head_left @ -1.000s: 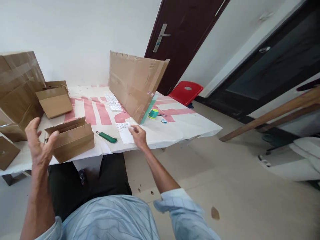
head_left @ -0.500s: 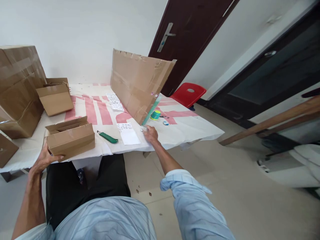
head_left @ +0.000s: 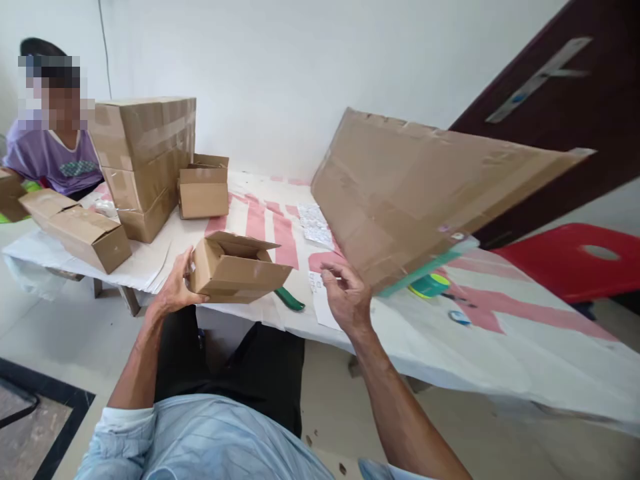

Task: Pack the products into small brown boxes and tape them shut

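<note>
My left hand [head_left: 175,290] grips the left end of a small open cardboard box [head_left: 235,270] and holds it just above the table's near edge, flaps up. My right hand [head_left: 345,297] hovers to the right of the box with the fingertips pinched together; whether something small sits between them is not visible. Under that hand lies a white sheet [head_left: 323,310] with small printed labels. A green utility knife [head_left: 290,300] lies on the table between box and sheet, partly hidden by the box.
A large cardboard sheet [head_left: 415,200] leans tilted over the table [head_left: 500,347], with a green tape roll [head_left: 427,285] below it. Stacked big boxes [head_left: 145,160], a small box [head_left: 204,190] and a long box [head_left: 80,230] stand left. Another person [head_left: 55,157] sits far left. A red stool [head_left: 575,260] stands right.
My left hand came down, took hold of the small box and lifted it off the table. My right hand left the label sheet, reached to the cardboard's foot, then rose pinched. The view swung left.
</note>
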Available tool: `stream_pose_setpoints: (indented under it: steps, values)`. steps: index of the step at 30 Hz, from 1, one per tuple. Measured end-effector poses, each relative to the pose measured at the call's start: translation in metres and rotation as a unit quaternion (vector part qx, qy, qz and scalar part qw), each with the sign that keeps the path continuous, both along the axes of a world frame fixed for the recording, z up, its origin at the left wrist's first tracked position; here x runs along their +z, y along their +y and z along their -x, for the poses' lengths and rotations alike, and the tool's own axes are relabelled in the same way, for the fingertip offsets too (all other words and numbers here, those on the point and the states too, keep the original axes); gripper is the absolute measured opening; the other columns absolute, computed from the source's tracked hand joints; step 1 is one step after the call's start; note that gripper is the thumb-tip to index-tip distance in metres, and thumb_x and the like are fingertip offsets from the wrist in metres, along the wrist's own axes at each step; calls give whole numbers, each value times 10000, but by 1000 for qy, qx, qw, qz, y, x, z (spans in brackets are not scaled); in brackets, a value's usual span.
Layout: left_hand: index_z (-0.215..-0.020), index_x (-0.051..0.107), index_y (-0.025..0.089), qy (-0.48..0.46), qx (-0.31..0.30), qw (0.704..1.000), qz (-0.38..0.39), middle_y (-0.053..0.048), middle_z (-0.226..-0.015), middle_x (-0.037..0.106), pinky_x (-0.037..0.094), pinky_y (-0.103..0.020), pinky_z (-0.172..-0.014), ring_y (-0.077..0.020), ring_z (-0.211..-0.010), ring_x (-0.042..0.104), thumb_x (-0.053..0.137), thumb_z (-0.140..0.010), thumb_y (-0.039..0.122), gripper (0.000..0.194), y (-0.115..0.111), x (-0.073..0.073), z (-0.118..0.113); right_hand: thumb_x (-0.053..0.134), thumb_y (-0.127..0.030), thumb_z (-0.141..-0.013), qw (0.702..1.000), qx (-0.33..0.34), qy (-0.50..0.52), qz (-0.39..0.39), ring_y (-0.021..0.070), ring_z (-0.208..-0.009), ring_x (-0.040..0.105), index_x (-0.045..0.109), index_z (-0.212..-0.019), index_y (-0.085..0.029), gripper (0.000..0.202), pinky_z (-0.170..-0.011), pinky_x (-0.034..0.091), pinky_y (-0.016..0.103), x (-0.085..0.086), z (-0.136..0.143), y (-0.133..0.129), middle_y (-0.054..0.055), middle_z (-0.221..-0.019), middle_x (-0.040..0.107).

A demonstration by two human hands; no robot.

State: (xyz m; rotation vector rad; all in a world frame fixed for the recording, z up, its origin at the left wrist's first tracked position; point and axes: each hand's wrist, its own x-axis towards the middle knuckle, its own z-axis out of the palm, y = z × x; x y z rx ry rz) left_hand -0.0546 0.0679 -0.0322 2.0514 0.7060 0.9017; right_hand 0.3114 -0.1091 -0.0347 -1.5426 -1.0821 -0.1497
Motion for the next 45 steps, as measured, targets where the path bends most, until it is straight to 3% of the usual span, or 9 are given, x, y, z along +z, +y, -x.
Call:
stream_pose_setpoints:
  steps: [9,14,17,20,25,30,34,38,45]
  values:
    - [-1655,356,198,-6,26,996,-81,-205,-1620,468,389,-609,-1274,-434,-1508,463,981,-612,330,1223,-25,9,-9,643,-342,-1020,979,131,-152,-38,233,-912,737,793,-982,-254,178,-752,609,377,82,80,4,59,-964,781]
    - [-1604,407,185,-36,-36,995,-80,-216,-1572,512,440,-604,-1249,-431,-1475,507,1005,-612,370,1173,-47,7,-39,694,-318,-989,952,196,-231,-36,280,-1012,720,819,-1047,-299,139,-960,598,496,112,116,6,70,-1041,782]
    - [-1607,404,202,-47,-87,989,-112,-206,-1558,530,433,-614,-1256,-431,-1495,483,961,-644,291,1116,-62,2,-66,697,-305,-983,934,232,-272,-8,289,-1013,703,828,-1030,-304,139,-996,575,520,119,129,15,69,-1052,784]
    - [-1615,386,182,-64,-99,984,-132,-220,-1560,510,413,-610,-1271,-430,-1503,461,918,-648,231,1105,-68,0,-81,653,-269,-1007,932,201,-300,-27,270,-967,707,820,-1014,-278,167,-938,590,484,118,125,18,75,-1016,781]
    - [-1694,256,207,-6,-103,987,-123,-220,-1652,376,347,-619,-1308,-442,-1582,340,931,-638,247,1254,-65,0,-80,641,-207,-1006,950,102,-277,-101,253,-975,736,797,-1049,-242,165,-882,625,439,111,100,1,81,-1035,777]
    - [-1731,186,224,34,-73,995,-66,-202,-1645,364,357,-588,-1314,-441,-1567,375,992,-593,349,1400,-67,-5,-77,657,-161,-988,944,126,-283,-116,233,-906,754,778,-1008,-226,139,-854,636,408,108,100,-1,70,-994,777]
    - [-1745,155,193,35,-103,992,-66,-220,-1654,355,378,-550,-1308,-444,-1567,381,992,-553,342,1464,-56,-14,-66,682,-131,-979,925,154,-313,-152,221,-862,764,767,-1011,-240,142,-852,636,386,114,112,11,53,-979,779]
    - [-1740,189,178,36,-64,994,-81,-224,-1660,381,331,-559,-1328,-430,-1587,353,972,-557,314,1425,-37,-14,-32,671,-124,-988,918,170,-319,-164,228,-856,769,773,-1037,-279,191,-840,632,385,121,121,20,39,-972,777]
    - [-1724,252,149,33,29,999,-21,-229,-1699,377,281,-580,-1343,-436,-1603,335,968,-517,306,1412,40,-10,43,651,-147,-1020,918,198,-309,-149,228,-869,755,738,-1058,-264,151,-815,626,372,112,127,34,45,-985,752]
